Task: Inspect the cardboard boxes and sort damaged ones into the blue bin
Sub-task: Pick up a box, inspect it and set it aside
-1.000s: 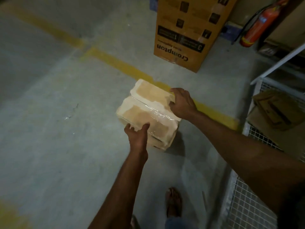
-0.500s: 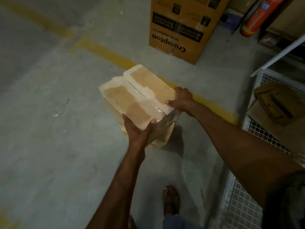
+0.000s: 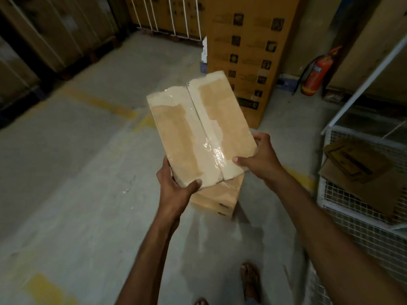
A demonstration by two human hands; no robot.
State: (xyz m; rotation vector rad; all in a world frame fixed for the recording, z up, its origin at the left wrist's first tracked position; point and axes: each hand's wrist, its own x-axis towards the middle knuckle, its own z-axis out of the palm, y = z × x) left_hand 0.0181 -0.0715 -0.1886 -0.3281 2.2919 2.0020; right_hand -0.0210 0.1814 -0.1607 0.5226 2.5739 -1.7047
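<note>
I hold a small cardboard box [image 3: 193, 130] up in front of me, its top face taped with clear, crinkled tape and the paper torn pale around the edges. My left hand [image 3: 176, 186] grips its near left corner, thumb on top. My right hand [image 3: 259, 157] grips the near right corner, thumb on the top face. A second small cardboard box [image 3: 218, 199] sits on the floor just below the held one, mostly hidden by it. No blue bin is in view.
A white wire cage [image 3: 361, 225] holding flattened cardboard [image 3: 361, 172] stands at the right. A tall printed carton [image 3: 248, 51] stands ahead, a red fire extinguisher [image 3: 315, 73] beside it. Stacked cartons line the left and back. Yellow lines mark the concrete floor [image 3: 77, 172].
The top box has come up off the lower box and risen toward me. My right hand shifted from the far edge to the near right corner. The view tilted up.
</note>
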